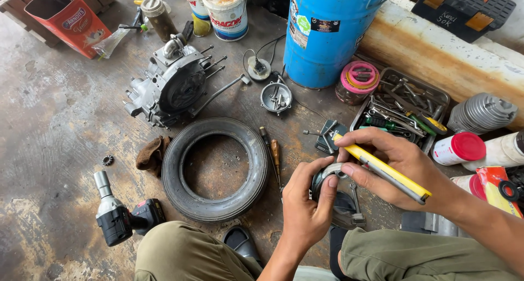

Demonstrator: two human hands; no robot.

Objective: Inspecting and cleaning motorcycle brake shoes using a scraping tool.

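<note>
My left hand (304,204) grips a round grey metal part (326,177) just above the floor, in front of my knees. My right hand (394,166) holds a yellow utility knife (385,169) like a pen, its tip resting on the top edge of that part. A small black tyre (215,169) lies flat on the floor to the left of my hands. Two screwdrivers (273,153) lie beside the tyre's right edge.
A grey engine block (172,84) sits beyond the tyre, a cordless impact driver (117,215) at lower left. A blue drum (327,33), a metal tray of tools (404,109), a pink-lidded jar (357,82), a finned cylinder (480,113) and cans stand around.
</note>
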